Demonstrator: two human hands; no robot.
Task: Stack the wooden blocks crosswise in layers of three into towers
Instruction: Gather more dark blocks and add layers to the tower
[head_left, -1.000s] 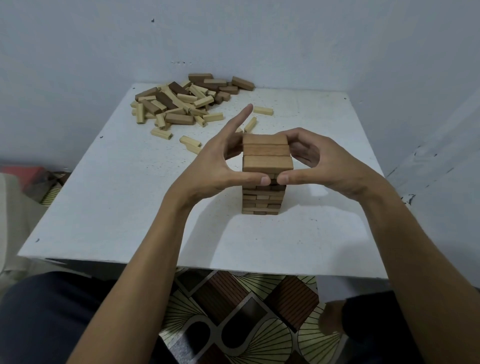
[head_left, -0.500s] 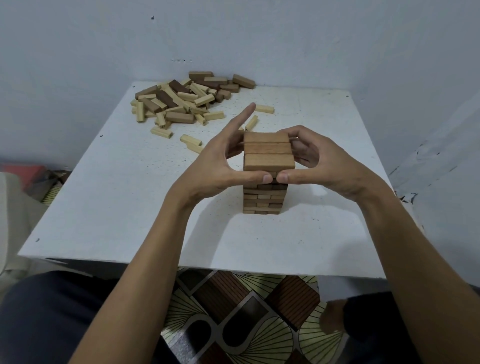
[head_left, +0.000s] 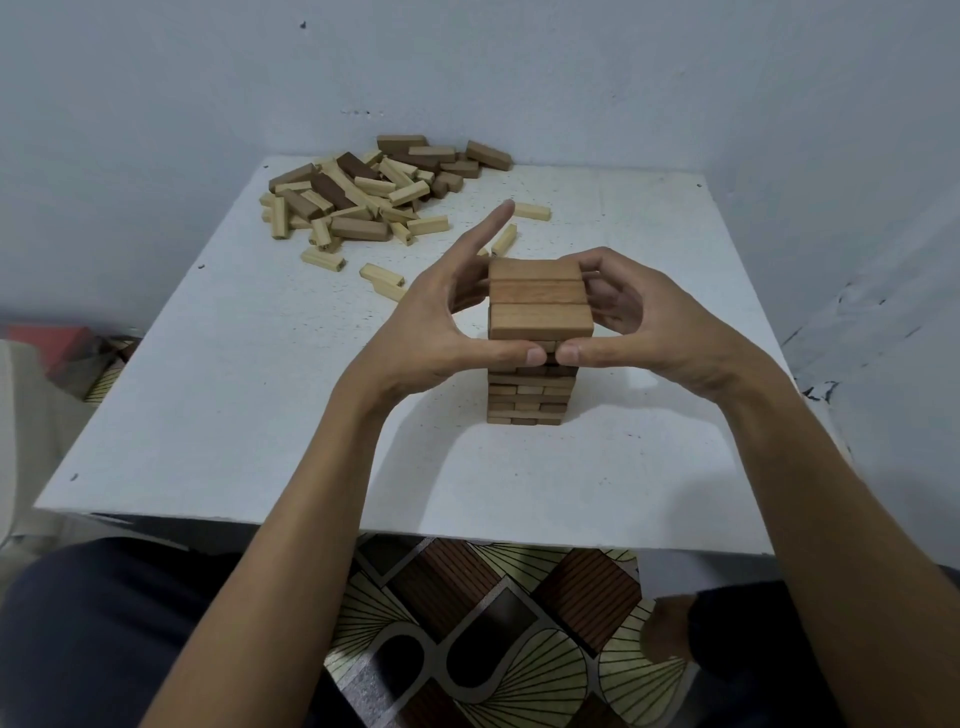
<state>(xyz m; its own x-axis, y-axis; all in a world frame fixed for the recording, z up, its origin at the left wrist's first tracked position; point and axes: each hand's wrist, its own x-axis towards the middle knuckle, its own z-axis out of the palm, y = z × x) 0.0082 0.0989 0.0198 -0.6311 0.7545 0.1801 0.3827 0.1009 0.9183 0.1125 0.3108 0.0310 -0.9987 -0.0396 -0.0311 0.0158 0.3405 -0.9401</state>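
Tower (head_left: 530, 400) of wooden blocks stands mid worktop (head_left: 260, 389), slightly right of centre, upright, layers crossed. Top layer (head_left: 537, 296) is three brown blocks side by side, long sides running left-right.

Left hand (head_left: 441, 338) cups the tower's upper left side. Its thumb (head_left: 519, 356) lies across the near face just below the top layer and its index finger (head_left: 491, 223) sticks out straight toward the far side. The other fingers are against the left end of the top blocks, partly hidden.

Right hand (head_left: 654, 332) mirrors it on the right, with its thumb (head_left: 576, 353) on the near face and its fingers curled round the right end and far side. The two thumb tips almost touch in front of the tower. Both hands are grasping the tower's top section.

Loose blocks pile (head_left: 363, 192), mixed pale and dark, sits at the far left of the worktop. A few pale strays lie between pile and tower: one (head_left: 531, 210) far of the hands, one (head_left: 504, 240) just behind the left index, one (head_left: 382, 274) left of the left hand.

Patterned floor (head_left: 493, 623) shows below the near edge.
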